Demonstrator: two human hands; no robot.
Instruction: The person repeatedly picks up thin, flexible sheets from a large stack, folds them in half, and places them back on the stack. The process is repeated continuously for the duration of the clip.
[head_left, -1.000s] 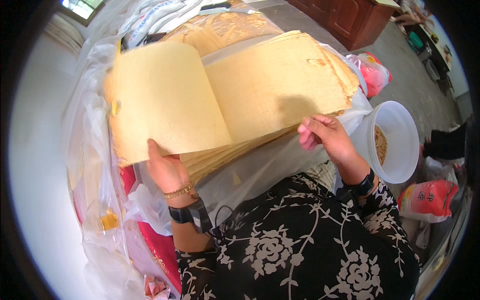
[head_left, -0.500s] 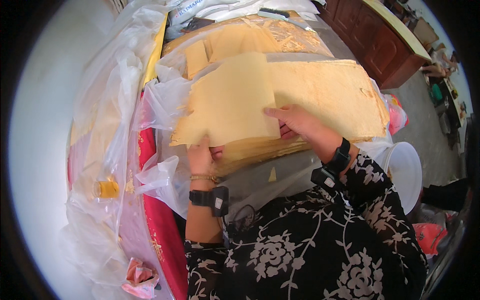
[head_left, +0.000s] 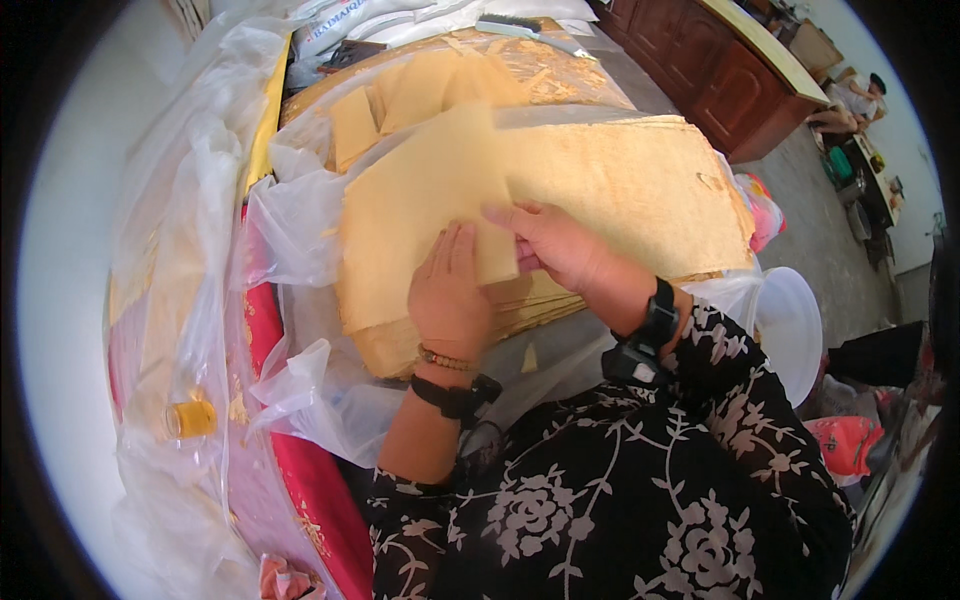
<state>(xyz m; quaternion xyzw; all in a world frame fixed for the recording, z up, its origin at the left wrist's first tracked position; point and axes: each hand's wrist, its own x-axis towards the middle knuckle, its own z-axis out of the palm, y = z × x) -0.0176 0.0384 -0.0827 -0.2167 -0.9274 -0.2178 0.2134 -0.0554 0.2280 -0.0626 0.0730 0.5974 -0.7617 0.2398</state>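
Note:
A thin pale-yellow sheet (head_left: pixel 425 215) lies over the left part of a thick stack of similar large sheets (head_left: pixel 630 195). My right hand (head_left: pixel 562 248) pinches the sheet's right edge, thumb on top and fingers beneath. My left hand (head_left: pixel 452 295) rests on the sheet's near part, fingers stretched out flat and close to my right fingertips. The sheet's upper right corner is blurred, and its left border is hard to tell from the stack below. Clear plastic film (head_left: pixel 345 400) surrounds the stack's near left side.
Smaller yellow pieces (head_left: pixel 355 125) and scraps lie behind the stack, with a brush (head_left: pixel 510 25) beyond. A jar of yellow stuff (head_left: pixel 190 418) stands on the plastic-covered surface at left. A white bucket (head_left: pixel 790 330) stands at right. A person (head_left: pixel 850 105) sits far right.
My left hand has moved from gripping the sheet's near edge to lying flat on top of it. The ragged left edge no longer stands out. My right hand has kept its pinch.

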